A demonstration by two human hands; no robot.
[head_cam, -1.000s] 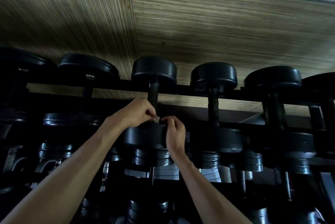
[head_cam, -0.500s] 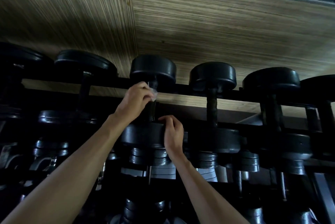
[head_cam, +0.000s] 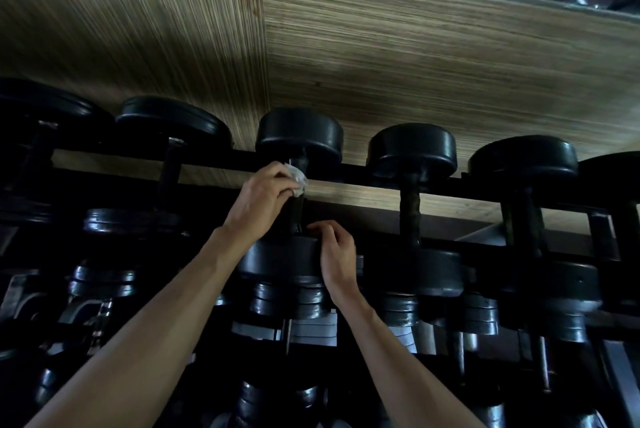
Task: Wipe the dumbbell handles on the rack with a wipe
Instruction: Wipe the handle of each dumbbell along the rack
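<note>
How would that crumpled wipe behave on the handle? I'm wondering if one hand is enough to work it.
The wipe is probably limp and light: it bunches in the left hand and folds against the dumbbell handle. It would likely slip or bunch rather than push stiffly, so a wrapped grip suits it.

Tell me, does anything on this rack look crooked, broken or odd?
Nothing stands out. The black round-headed dumbbells sit evenly along the dark metal rack. The left hand holds a crumpled white wipe on one handle.

white wipe point(head_cam: 297, 176) crumpled | against black dumbbell handle point(head_cam: 296, 211) top, racked
</note>
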